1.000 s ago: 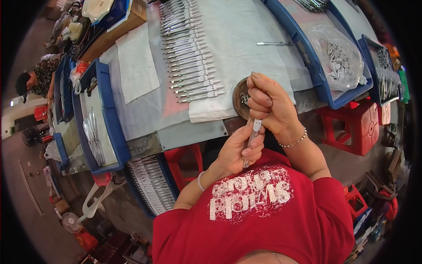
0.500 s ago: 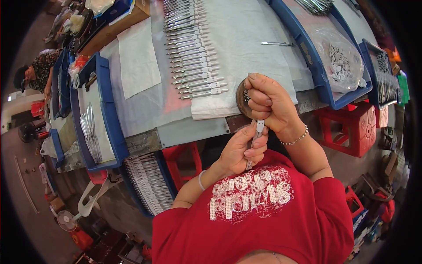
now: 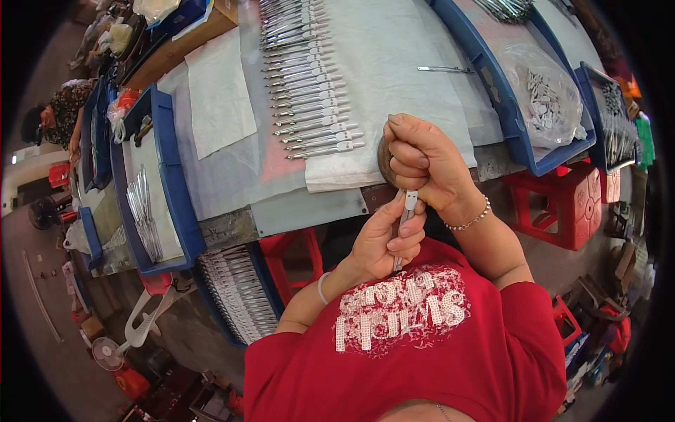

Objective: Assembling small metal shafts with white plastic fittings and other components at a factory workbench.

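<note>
My left hand (image 3: pixel 385 240) is closed around a slim silver metal tool (image 3: pixel 406 214), held upright in front of my red shirt. The tool's flat pale head, with two small dark holes, shows above my thumb. Just above it, my right hand (image 3: pixel 430 160) is curled into a fist, its lower edge close to the tool's head; whatever lies inside those fingers is hidden. Behind the right fist, a round brown dish (image 3: pixel 384 160) at the table's front edge is mostly covered. Similar silver tools (image 3: pixel 320 121) lie in a long row on the table, left of my hands.
On the left, a blue tray (image 3: pixel 184 211) contains slim metal rods. To the right, another blue tray (image 3: pixel 517 137) has a clear bag (image 3: pixel 545 98) of small metal parts. One loose metal piece (image 3: pixel 444 69) lies on the table covering. Red stools (image 3: pixel 562 204) stand below.
Both hands have shifted slightly left with the tool, and my right fist now covers more of the brown dish. The row of tools looks the same.
</note>
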Demonstrator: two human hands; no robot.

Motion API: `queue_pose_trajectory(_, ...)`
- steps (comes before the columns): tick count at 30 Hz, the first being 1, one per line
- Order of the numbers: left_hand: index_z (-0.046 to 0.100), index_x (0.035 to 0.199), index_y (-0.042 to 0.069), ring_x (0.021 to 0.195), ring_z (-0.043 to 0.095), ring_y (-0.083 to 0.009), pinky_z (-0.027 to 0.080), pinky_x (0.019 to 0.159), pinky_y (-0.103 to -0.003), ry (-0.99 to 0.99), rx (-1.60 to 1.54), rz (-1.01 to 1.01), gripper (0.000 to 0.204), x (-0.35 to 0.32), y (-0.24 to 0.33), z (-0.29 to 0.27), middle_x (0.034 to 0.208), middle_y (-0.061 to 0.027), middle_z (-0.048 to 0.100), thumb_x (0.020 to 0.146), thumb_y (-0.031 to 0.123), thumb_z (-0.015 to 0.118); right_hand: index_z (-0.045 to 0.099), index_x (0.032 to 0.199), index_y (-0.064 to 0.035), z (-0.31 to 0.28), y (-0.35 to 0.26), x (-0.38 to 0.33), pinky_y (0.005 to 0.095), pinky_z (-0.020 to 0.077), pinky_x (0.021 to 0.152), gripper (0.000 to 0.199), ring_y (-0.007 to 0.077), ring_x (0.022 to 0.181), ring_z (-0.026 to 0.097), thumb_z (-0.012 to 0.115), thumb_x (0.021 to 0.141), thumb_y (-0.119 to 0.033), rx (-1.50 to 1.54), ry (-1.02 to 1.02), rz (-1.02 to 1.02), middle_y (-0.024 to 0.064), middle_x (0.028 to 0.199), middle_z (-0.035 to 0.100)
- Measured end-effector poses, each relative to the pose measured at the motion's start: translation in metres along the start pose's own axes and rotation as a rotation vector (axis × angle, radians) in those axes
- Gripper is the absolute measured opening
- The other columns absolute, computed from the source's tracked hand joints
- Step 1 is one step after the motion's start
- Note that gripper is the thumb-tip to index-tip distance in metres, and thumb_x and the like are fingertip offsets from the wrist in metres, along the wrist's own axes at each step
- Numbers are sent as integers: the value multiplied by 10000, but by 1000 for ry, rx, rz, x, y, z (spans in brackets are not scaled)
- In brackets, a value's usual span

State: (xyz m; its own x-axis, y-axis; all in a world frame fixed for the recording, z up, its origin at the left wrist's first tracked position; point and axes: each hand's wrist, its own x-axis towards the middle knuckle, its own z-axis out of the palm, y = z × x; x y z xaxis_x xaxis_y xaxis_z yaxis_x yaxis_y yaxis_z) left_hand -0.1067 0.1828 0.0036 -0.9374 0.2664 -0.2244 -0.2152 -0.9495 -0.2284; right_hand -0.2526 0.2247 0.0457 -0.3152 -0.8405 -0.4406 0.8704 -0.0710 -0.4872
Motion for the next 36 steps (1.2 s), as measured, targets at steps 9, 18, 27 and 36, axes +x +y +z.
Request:
queue_pose_trajectory(9, 490, 1011, 57, 430, 314, -27, 251, 397, -179, 41, 223, 104, 290, -4, 12, 5, 650, 25, 440, 949, 337, 450, 531, 1025, -17, -23, -21, -4, 218, 448, 677, 157, 87, 739, 521, 488, 923, -129, -532, 107, -451, 35, 855, 569)
queue_pose_trajectory(18, 521, 986, 46, 426, 293, -36, 238, 390, -184, 137, 290, 270, 319, -18, 30, 4, 648, 12, 442, 956, 352, 435, 566, 869, -6, -52, -34, -16, 341, 449, 677, 81, 306, 764, 550, 564, 791, -27, -1597, 40, -553, 142, 820, 549)
queue_pose_trajectory(27, 529, 975, 46, 425, 285, -37, 230, 392, -188, 168, 351, 321, 340, -25, 33, 6, 641, 16, 435, 966, 364, 407, 546, 842, -29, -47, -24, 1, 382, 412, 680, 94, 309, 787, 526, 572, 752, -45, -2015, -170, -575, 123, 818, 527)
queue_pose_trajectory(36, 524, 956, 46, 418, 286, -37, 233, 393, -186, 208, 332, 289, 343, -23, 32, 7, 622, 18, 437, 961, 372, 419, 506, 731, -49, -39, -19, 11, 352, 403, 681, 71, 260, 757, 531, 574, 713, -57, -2295, -246, -546, 97, 778, 520)
